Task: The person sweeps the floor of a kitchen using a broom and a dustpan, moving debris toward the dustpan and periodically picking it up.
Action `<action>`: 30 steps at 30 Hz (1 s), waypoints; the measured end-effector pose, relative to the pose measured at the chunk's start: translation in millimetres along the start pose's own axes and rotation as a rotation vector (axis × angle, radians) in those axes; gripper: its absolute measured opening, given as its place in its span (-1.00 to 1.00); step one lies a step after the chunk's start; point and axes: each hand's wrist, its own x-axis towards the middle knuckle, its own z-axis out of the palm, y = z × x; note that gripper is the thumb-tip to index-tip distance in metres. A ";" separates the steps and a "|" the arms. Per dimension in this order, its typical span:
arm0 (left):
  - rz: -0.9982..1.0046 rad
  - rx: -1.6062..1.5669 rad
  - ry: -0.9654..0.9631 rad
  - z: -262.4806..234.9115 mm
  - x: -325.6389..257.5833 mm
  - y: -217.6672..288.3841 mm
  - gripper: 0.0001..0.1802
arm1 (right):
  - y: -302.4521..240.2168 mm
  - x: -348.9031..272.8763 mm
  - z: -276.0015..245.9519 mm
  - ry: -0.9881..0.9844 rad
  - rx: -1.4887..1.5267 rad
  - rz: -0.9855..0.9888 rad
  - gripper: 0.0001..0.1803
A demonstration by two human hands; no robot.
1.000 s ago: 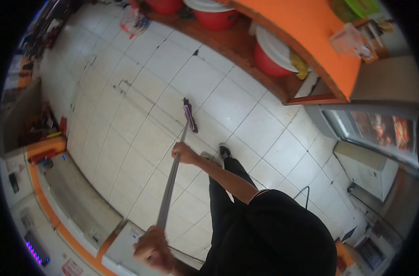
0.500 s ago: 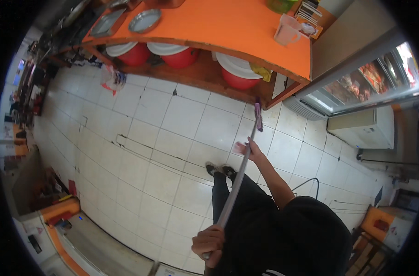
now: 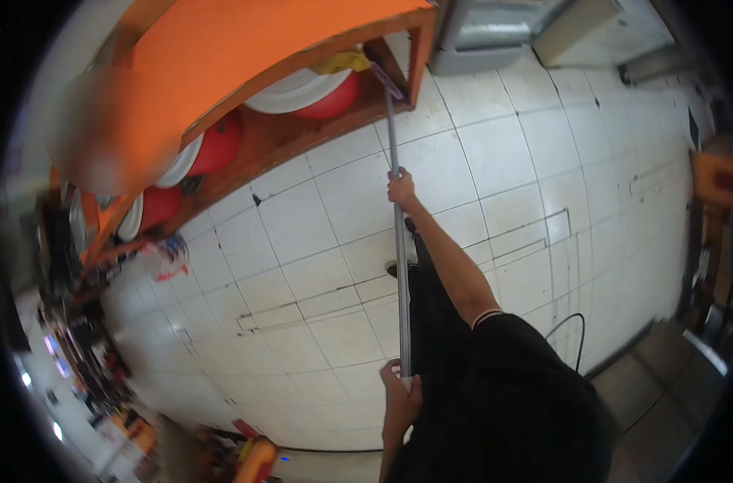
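A long grey pole (image 3: 403, 298) with a narrow purple head (image 3: 387, 81) runs away from me; whether the head is a broom or a mop I cannot tell. My right hand (image 3: 400, 187) is wrapped round the pole partway along, its arm stretched forward. Closer to my body, my left hand (image 3: 402, 390) grips the near end. At the far end, the purple head reaches into the lower shelf (image 3: 274, 151) of an orange-topped table (image 3: 246, 48), beside its right leg. Just left of the head is a yellow cloth (image 3: 344, 62) over a red tub (image 3: 332, 100) with a white lid.
More red tubs (image 3: 221, 143) stand along the shelf. A plastic bag (image 3: 165, 258) lies on the white tiled floor (image 3: 326, 233) near the table's left end. Past the right leg are a fridge (image 3: 483, 36) and a pale box-shaped unit (image 3: 596, 34). A blurred patch hides part of the table's left side.
My view has swung to the right. The purple head has gone from the floor before the table into its lower shelf. My right hand's spread fingers have closed round the pole.
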 end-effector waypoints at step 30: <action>-0.878 -1.119 -0.434 148.4 263.3 4.5 -0.56 | -49.6 257.3 1.7 0.028 -0.996 -0.193 -0.28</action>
